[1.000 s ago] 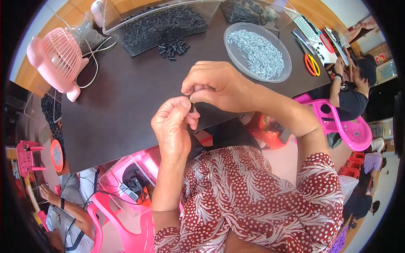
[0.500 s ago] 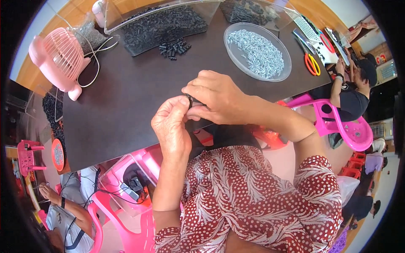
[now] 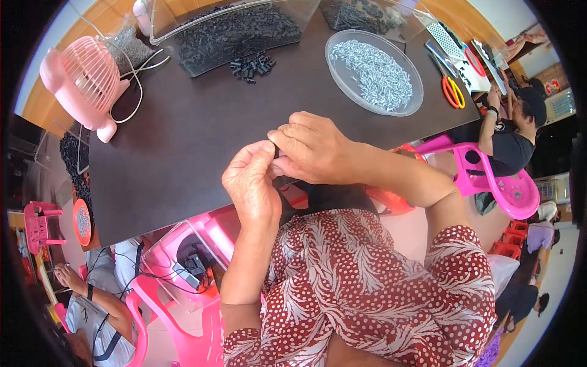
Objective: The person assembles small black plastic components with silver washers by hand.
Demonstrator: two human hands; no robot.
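Observation:
Near the front edge of the dark table, my left hand (image 3: 249, 177) and my right hand (image 3: 318, 147) meet. Between their fingertips they pinch a small black part (image 3: 276, 151), mostly hidden by the fingers. Both hands are closed on it. Beyond them lies a loose pile of small black parts (image 3: 252, 67), in front of a clear bin (image 3: 194, 68) heaped with more of the same. To the far right a round translucent tray (image 3: 342, 85) holds many small silvery metal pieces (image 3: 382, 79).
A pink fan (image 3: 85, 85) with a white cable stands at the left. Scissors with orange and yellow handles (image 3: 453, 92) lie at the right table edge. A second clear bin (image 3: 361, 21) is at the back. Co-workers sit left and right by pink chairs (image 3: 513, 192).
My right hand has shifted slightly down and its fingers have closed in towards the left fingertips. The black part stays pinched between both hands.

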